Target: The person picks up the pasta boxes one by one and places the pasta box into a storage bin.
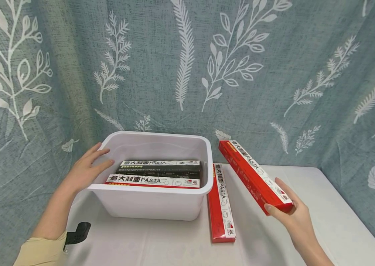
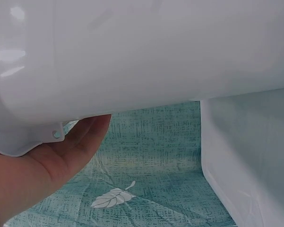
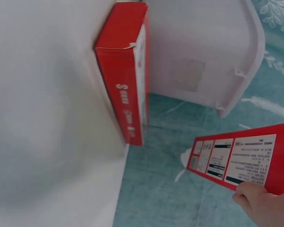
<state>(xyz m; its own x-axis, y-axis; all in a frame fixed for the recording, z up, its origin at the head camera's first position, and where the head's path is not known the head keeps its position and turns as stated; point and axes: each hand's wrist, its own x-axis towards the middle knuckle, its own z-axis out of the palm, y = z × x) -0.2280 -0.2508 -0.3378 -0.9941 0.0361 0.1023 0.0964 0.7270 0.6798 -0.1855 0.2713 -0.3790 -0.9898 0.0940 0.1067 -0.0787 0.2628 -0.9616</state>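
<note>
My right hand (image 1: 295,218) grips the near end of a red and white pasta box (image 1: 255,175), holding it tilted in the air above the table, right of the white bin (image 1: 150,203). In the right wrist view the thumb presses the held box's printed side. My left hand (image 1: 85,168) rests on the bin's left rim, fingers spread over the edge. Inside the bin lie a black pasta box (image 1: 160,169) and a red pasta box (image 1: 154,181), side by side. Another red pasta box (image 1: 222,203) lies on the table against the bin's right side.
The white table (image 1: 174,244) runs under the bin and off to the right. A blue-green curtain with white leaf prints (image 1: 154,74) hangs behind and at both sides. A black band (image 1: 78,233) is worn on the left wrist.
</note>
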